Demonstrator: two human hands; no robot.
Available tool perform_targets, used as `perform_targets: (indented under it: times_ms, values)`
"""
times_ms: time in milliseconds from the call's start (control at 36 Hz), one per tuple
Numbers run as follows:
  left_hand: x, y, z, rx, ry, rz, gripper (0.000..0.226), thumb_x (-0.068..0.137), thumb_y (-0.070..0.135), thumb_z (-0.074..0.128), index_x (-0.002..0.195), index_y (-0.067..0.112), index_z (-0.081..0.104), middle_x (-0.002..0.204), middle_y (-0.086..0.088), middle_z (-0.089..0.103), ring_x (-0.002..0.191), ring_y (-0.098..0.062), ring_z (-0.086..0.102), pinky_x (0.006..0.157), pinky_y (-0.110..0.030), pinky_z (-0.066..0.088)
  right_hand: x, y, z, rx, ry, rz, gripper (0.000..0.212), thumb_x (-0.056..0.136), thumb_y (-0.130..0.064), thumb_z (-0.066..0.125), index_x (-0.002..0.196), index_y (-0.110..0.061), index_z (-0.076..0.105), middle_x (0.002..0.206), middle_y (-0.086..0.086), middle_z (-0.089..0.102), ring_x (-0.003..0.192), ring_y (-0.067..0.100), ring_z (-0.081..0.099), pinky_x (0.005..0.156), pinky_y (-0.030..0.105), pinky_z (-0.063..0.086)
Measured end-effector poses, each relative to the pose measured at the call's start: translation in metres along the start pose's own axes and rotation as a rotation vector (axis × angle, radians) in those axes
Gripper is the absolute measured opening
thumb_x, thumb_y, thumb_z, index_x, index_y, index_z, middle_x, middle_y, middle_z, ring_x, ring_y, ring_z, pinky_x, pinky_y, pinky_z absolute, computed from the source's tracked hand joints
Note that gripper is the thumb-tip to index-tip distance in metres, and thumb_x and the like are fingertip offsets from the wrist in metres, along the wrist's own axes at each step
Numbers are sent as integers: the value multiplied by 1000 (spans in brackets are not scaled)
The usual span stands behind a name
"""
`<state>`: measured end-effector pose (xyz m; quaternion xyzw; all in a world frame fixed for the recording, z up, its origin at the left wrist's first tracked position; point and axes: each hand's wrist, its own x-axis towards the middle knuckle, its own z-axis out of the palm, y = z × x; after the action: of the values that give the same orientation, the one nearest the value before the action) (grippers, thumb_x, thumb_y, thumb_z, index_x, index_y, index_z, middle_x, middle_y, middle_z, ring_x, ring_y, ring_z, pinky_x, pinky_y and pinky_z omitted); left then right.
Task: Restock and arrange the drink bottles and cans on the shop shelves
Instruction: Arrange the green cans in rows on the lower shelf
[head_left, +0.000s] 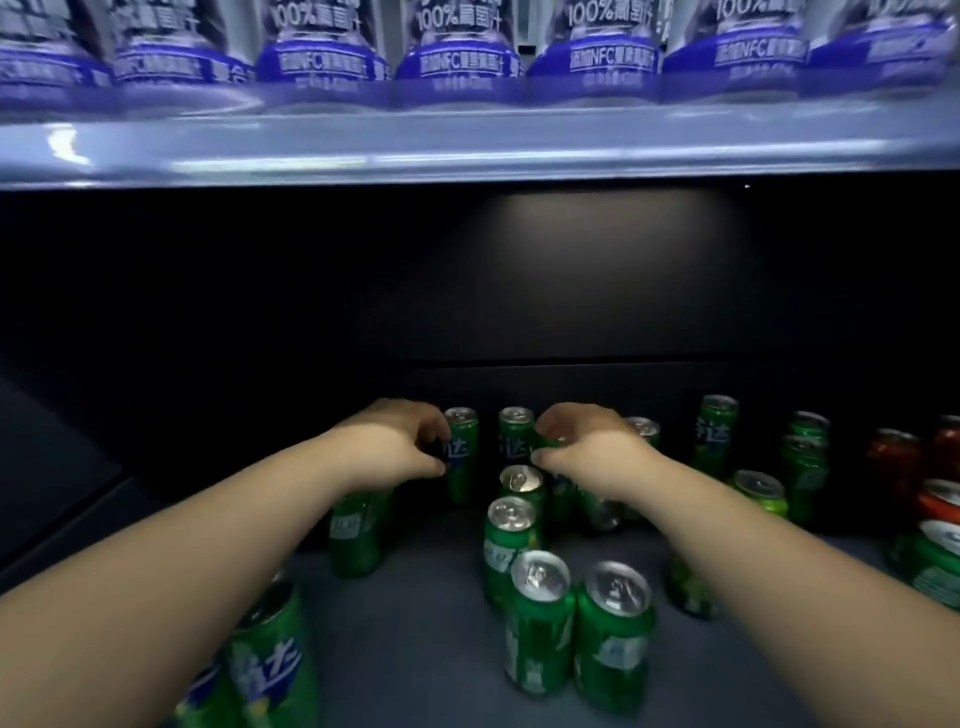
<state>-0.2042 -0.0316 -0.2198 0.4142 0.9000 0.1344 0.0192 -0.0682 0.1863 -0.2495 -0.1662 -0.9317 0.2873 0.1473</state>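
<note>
1. Green cans (270, 665) are standing upright nearest us on the lower shelf (415, 623), with more scattered behind.
2. Our left hand (400, 441) is curling fingers and thumb round a tall green can (462, 467) near the back.
3. Our right hand (587, 447) is clasping a second green can (562, 491), mostly hidden beneath it.
4. Red cans (893, 467) are standing far right; purple-labelled bottles (457, 57) are lining the upper shelf (467, 140).
</note>
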Motion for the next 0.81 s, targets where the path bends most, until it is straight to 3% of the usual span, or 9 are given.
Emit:
perform_targets:
  times_ms: [111, 194, 306, 389, 472, 556, 639, 806]
  values:
    - [39, -22, 0, 36, 14, -46, 48, 82, 38, 75, 127, 34, 59, 123, 13, 58, 107, -8, 58, 87, -26, 51, 40, 0, 5, 1, -98, -58, 47, 83, -41, 75, 127, -34, 60, 120, -12, 60, 104, 11, 63, 88, 31, 56]
    - [67, -45, 4, 11, 86, -112, 55, 75, 35, 83, 125, 29, 61, 124, 7, 60, 106, -10, 60, 83, -25, 51, 73, -4, 16, -57, -142, -143, 53, 85, -36, 76, 134, -27, 57, 126, -3, 60, 101, 13, 64, 81, 29, 56]
    - [99, -66, 15, -11, 19, -199, 49, 73, 26, 84, 118, 26, 63, 119, 3, 63, 106, -16, 62, 81, -29, 52, 116, -10, 37, -139, -251, -207, 50, 87, -31, 75, 134, -27, 56, 128, 1, 60, 105, 19, 62, 85, 36, 55]
    - [116, -75, 24, -32, -17, -220, 53, 78, 19, 79, 127, 18, 60, 127, -2, 60, 118, -22, 59, 91, -28, 48, 146, -10, 51, -176, -352, -244, 60, 88, -33, 74, 142, -35, 47, 141, 1, 50, 125, 29, 54, 97, 40, 50]
    - [126, -79, 29, -30, -71, -234, 71, 83, 18, 77, 146, 17, 44, 148, -4, 43, 135, -23, 44, 106, -31, 39, 168, -10, 66, -244, -460, -272, 79, 92, -34, 71, 155, -38, 25, 159, 0, 28, 139, 34, 40, 107, 43, 44]
    - [136, -85, 33, -33, -96, -253, 77, 85, 17, 76, 151, 20, 36, 155, -5, 35, 139, -24, 39, 110, -33, 38, 174, -12, 78, -303, -463, -296, 81, 93, -37, 68, 157, -39, 18, 159, 1, 28, 138, 34, 40, 109, 45, 42]
    - [143, -89, 39, -52, -69, -268, 74, 83, 15, 78, 147, 24, 43, 150, -3, 44, 131, -24, 48, 104, -35, 45, 172, -13, 83, -375, -418, -312, 76, 96, -36, 63, 158, -37, 18, 157, 3, 30, 136, 35, 42, 107, 45, 42]
    - [148, -89, 44, -23, 53, -283, 86, 68, 27, 89, 144, 21, 47, 137, -5, 44, 123, -27, 52, 99, -35, 48, 171, -12, 87, -405, -272, -306, 63, 92, -27, 66, 146, -37, 36, 137, 2, 44, 116, 36, 54, 94, 45, 48]
